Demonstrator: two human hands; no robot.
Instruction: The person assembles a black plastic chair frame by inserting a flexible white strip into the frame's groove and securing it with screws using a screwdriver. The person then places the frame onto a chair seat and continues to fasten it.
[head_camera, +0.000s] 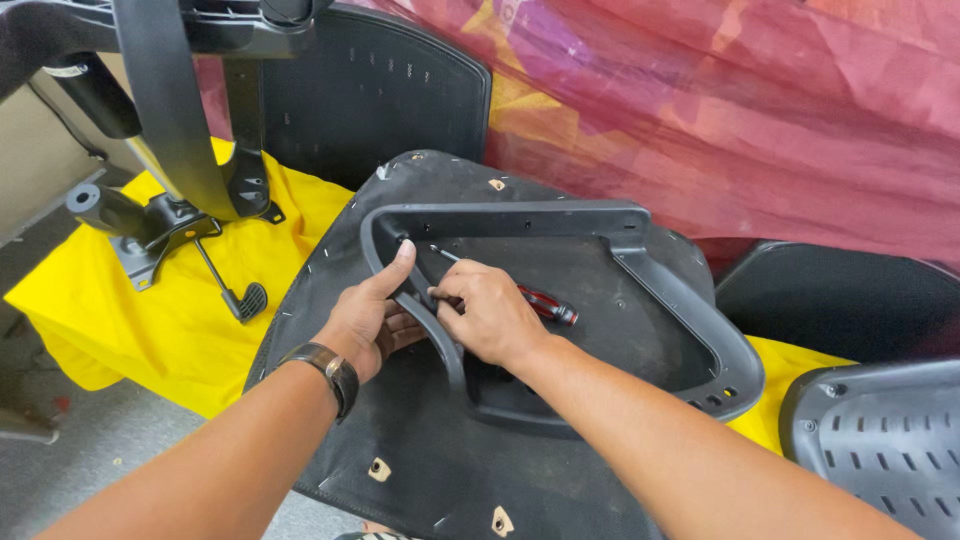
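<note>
Gripped in the right hand (490, 312), a red-handled screwdriver (520, 295) is aimed at the plastic frame (640, 275), which is steadied by the closed left hand (365, 318) on the upturned seat (420, 470), so fastening appears begun, with further holes seemingly left.

Red-handled screwdriver (540, 304), grey frame (640, 270), yellow cloth (180, 320).

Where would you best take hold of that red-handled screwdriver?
By its red and black handle, coming from the right. The thin metal shaft points up-left into the grey plastic frame, so the thick handle end is likely the firmer grip. The right hand already covers part of it.
</note>
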